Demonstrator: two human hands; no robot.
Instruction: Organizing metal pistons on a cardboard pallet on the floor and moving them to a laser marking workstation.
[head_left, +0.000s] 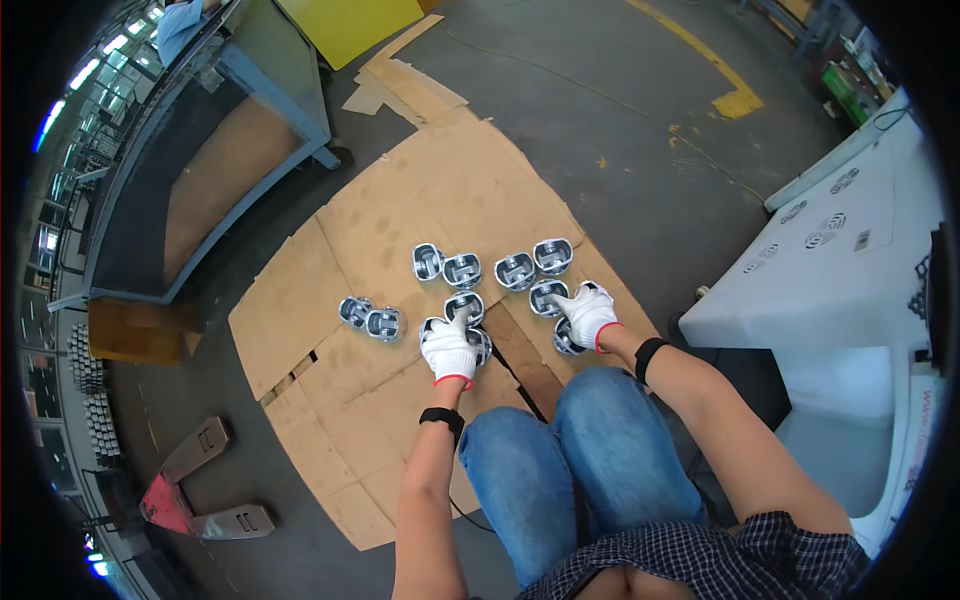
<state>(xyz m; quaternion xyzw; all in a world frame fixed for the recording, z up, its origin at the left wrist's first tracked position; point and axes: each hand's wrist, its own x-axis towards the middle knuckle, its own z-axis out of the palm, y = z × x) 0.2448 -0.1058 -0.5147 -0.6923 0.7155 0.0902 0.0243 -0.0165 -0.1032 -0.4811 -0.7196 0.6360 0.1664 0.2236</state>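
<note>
Several silver metal pistons stand on a flattened cardboard sheet (390, 220) in front of my knees. My left hand (448, 352), in a white glove with a red cuff, is closed over the near group. Its thumb lies against one piston (463, 305), and another piston (481, 345) shows beside the palm. My right hand (588, 312), gloved alike, grips at the right group. Its thumb touches a piston (546, 296), while a piston (565, 340) sits just below the fingers. Both hands' fingertips are partly hidden. Farther off stand a piston pair (444, 265) and another pair (534, 264).
Left of my hands is another pair of pistons (384, 323). A blue-framed metal cart (270, 85) stands at the far left, with a red pallet jack (170, 505) nearer. A white bin (830, 260) is at my right. Cable runs across the grey floor (580, 60).
</note>
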